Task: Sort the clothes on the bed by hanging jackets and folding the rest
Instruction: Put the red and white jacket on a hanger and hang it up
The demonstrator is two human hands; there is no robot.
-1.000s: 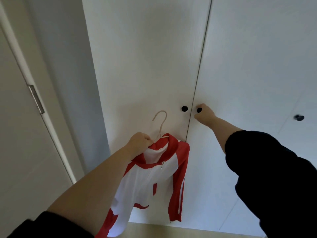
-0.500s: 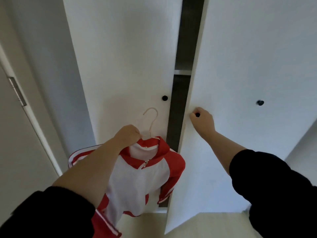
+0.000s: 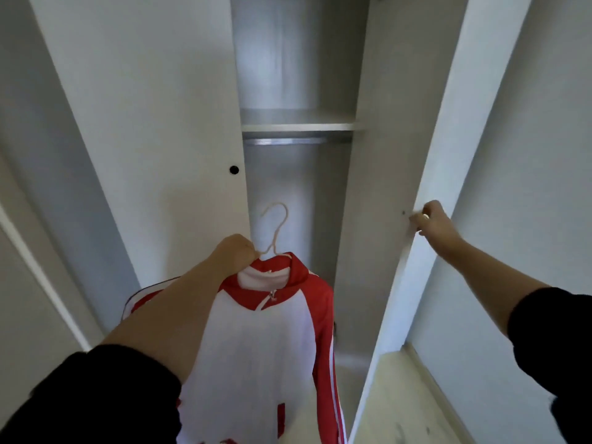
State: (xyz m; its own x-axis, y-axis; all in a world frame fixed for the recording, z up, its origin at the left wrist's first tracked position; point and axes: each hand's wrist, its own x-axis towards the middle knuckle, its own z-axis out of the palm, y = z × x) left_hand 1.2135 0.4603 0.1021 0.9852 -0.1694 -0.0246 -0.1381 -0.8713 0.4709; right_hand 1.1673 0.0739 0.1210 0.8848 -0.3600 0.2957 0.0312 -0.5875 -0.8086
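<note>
Head view: left hand (image 3: 235,253) fingers curled tight on the hanger (image 3: 275,225) neck, red-white jacket (image 3: 256,341) hanging off it in front of the open wardrobe (image 3: 298,75). Right hand (image 3: 431,221) fingers curled on the door (image 3: 384,155) edge. Jacket looks light, floppy; carry by hanger neck, hook onto rail (image 3: 296,141) under shelf (image 3: 298,126)

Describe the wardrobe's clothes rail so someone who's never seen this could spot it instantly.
Look into the open wardrobe. Just beneath its white shelf runs a horizontal rail. It alone is thin and metallic; everything around it is flat and white.
</note>
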